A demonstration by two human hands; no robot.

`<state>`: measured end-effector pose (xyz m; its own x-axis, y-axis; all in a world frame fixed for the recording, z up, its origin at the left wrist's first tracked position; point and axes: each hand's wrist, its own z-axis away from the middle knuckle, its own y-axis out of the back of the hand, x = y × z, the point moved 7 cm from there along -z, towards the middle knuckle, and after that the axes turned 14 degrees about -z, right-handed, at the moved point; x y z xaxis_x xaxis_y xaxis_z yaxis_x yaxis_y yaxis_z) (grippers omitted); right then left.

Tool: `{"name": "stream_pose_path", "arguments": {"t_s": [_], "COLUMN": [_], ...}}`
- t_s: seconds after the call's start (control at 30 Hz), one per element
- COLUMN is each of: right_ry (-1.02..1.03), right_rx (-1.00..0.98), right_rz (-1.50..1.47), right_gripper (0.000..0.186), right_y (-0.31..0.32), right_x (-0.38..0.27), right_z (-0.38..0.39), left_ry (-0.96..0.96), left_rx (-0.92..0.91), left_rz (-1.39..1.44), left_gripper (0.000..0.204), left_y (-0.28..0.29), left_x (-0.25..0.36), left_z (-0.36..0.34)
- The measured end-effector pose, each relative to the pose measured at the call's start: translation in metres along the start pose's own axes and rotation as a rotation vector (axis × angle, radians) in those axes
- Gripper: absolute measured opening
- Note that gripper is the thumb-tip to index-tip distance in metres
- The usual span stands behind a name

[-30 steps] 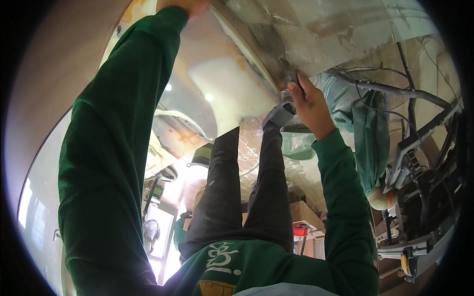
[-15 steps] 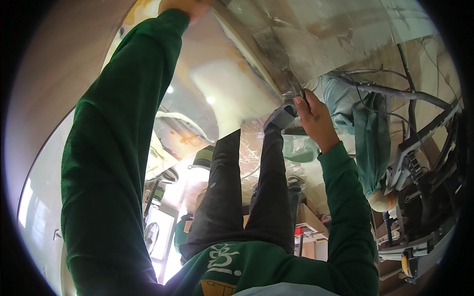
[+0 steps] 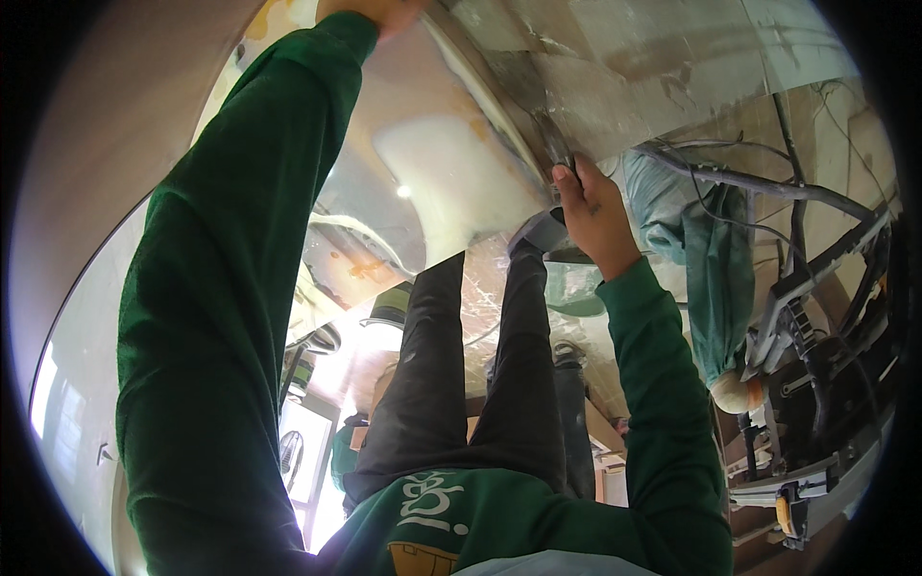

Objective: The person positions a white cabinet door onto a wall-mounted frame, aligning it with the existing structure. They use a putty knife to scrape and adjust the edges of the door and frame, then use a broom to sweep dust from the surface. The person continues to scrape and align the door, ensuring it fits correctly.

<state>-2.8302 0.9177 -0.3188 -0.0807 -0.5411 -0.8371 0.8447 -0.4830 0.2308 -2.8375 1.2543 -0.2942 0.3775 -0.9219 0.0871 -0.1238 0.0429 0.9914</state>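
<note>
My right hand (image 3: 597,211) is closed round the dark handle of a putty knife (image 3: 552,139). Its wide, smeared blade points up and left, against or just over a greyish, scuffed sheet (image 3: 663,72); contact is hard to tell. My left arm reaches far forward across a smooth panel (image 3: 384,91) that carries pale cream patches of filler (image 3: 437,173) and some orange stains. Only the wrist and back of my left hand (image 3: 370,13) show at the top edge, near that panel. Its fingers are out of the picture.
On the right, a dark metal frame (image 3: 807,187) with loose cables stands beside hanging green cloth (image 3: 715,278). A large curved panel (image 3: 86,173) rises at the left. Green-banded tins (image 3: 389,307) and another person's legs (image 3: 574,413) are beyond my legs.
My right hand has moved up and left with the putty knife, and more of the blade shows against the sheet. My left hand has shifted slightly right.
</note>
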Motion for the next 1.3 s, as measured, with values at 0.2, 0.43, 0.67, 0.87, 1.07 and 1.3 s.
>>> {"name": "stream_pose_path", "arguments": {"t_s": [0.2,0.43,0.67,0.87,1.07,1.3], "right_ry": [-0.131,-0.098,-0.015,0.011,0.064,0.112], "right_rx": [-0.057,-0.016,-0.028,-0.051,-0.048,0.014], "right_rz": [-0.014,-0.039,0.081,0.055,0.011,0.087], "right_gripper": [0.033,0.034,0.035,0.034,0.034,0.039], "right_y": [0.002,-0.008,-0.005,-0.006,-0.009,-0.03], "right_x": [0.014,0.006,-0.008,-0.006,-0.015,-0.046], "right_z": [0.007,-0.005,-0.025,-0.035,-0.05,-0.083], "left_ry": [0.047,-0.042,-0.059,-0.073,-0.076,-0.05], "left_rx": [-0.005,0.17,0.182,0.182,0.17,0.159], "left_rz": [0.022,0.065,0.122,0.127,0.131,0.187], "left_gripper": [0.055,0.047,0.045,0.045,0.044,0.044], "left_y": [0.002,0.014,0.019,0.021,0.025,0.03], "left_x": [-0.003,0.003,0.0,0.002,0.003,0.004], "left_z": [0.003,0.004,0.004,0.003,0.001,-0.001]}}
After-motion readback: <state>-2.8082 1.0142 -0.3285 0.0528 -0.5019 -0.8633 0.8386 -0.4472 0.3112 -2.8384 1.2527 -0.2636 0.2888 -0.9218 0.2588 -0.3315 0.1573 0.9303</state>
